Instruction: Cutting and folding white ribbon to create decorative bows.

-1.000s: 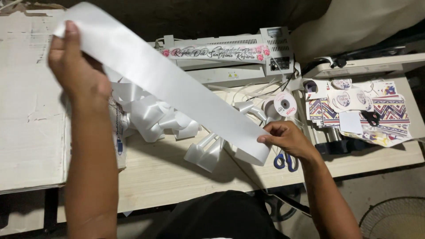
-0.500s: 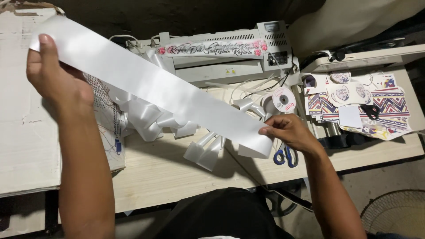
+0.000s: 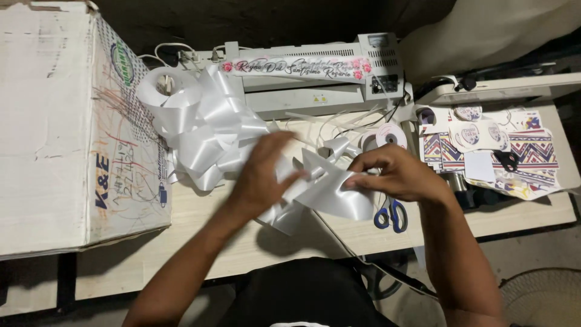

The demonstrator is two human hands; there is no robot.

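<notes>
Ribbon (image 3: pixel 330 197), white and satiny, folded into a loop over the front-middle of the table (image 3: pixel 200 224), held between both hands just above the surface. Judgement: loop-forming step; best done by keeping the fold pinched tight at one point, edges lined up, no twist in the band, loop sized like the ones already made. Left hand (image 3: pixel 263 175) comes in from the left, fingers curled and fairly closed over the ribbon's left part, blurred so exact grip hard to read. Right hand (image 3: pixel 396 175) pinches the right end of the loop, fingers narrow, thumb underneath, not visible. Behind the hands, a pile of finished white loops (image 3: pixel 203 130) and a ribbon roll (image 3: pixel 163 85), touching each other. Blue-handled scissors (image 3: pixel 391 215) lie just beside the right wrist. Small tape roll (image 3: pixel 390 136) just behind the right hand. Grey laminator (image 3: pixel 315 85) along the back edge. Cardboard box (image 3: pixel 66 127) far left. Printed stickers and patterned sheets (image 3: pixel 514 151) at right, well apart from the ribbon.
</notes>
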